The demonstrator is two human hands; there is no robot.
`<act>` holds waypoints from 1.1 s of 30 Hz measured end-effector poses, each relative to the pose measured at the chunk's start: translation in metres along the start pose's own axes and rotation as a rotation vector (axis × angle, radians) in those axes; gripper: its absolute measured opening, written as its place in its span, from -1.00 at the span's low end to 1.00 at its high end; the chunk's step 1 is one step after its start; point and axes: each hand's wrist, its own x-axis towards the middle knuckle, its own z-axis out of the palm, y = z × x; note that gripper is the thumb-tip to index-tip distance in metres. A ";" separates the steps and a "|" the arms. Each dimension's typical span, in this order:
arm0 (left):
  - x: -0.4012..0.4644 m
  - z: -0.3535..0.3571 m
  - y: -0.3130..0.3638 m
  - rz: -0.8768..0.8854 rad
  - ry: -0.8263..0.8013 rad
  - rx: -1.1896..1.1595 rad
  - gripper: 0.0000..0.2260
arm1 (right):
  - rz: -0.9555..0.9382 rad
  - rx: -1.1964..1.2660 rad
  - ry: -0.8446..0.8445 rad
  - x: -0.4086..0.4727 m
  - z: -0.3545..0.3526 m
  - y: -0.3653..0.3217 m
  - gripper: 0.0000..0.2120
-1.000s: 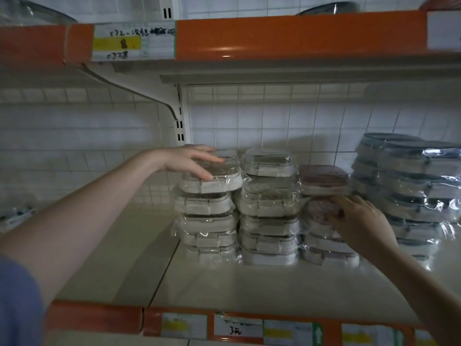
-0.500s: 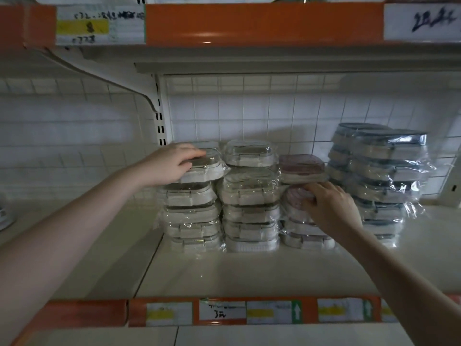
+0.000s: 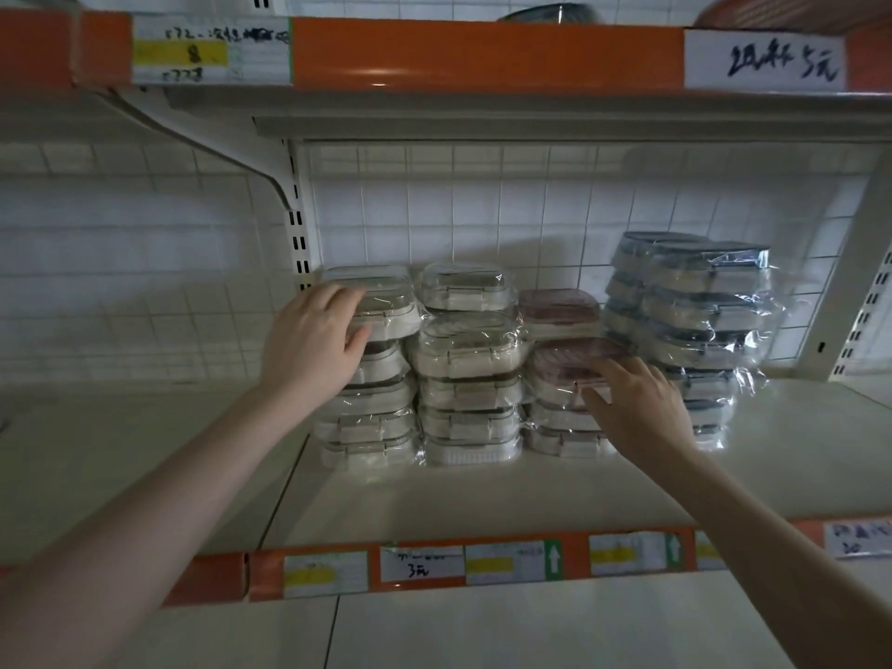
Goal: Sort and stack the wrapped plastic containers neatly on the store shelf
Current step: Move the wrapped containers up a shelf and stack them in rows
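Observation:
Stacks of wrapped plastic containers stand at the back of the white shelf (image 3: 482, 494). My left hand (image 3: 316, 342) grips the top container (image 3: 386, 306) of the left grey-lidded stack, fingers over its lid and thumb at its front edge. A middle grey-lidded stack (image 3: 470, 374) stands beside it. My right hand (image 3: 632, 408) holds the top pink-lidded container (image 3: 574, 362) of the front pink stack, fingers on its lid and thumb against its front. Another pink-lidded container (image 3: 557, 306) sits behind, higher up. A taller blue-lidded stack (image 3: 695, 311) stands at the right.
An orange-edged upper shelf (image 3: 482, 55) with price labels hangs overhead. A white wire grid backs the shelf. The shelf's front rail (image 3: 482, 562) carries price tags. A slotted upright (image 3: 299, 234) and bracket stand left of the stacks; another upright (image 3: 869, 301) is at the far right.
The view has shifted slightly. My left hand has slid further over the top grey-lidded container; my right hand has stayed on the front pink-lidded container.

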 end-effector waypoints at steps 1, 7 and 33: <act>-0.004 -0.001 0.000 -0.001 0.015 0.011 -0.67 | 0.001 -0.001 -0.003 -0.003 0.000 0.002 -0.64; -0.029 -0.008 0.022 -0.022 0.015 0.034 -0.60 | 0.006 0.032 0.036 -0.018 -0.010 0.014 -0.68; -0.089 0.069 0.481 -0.005 -0.100 -0.349 -0.54 | 0.095 -0.052 0.050 -0.167 -0.085 0.415 -0.65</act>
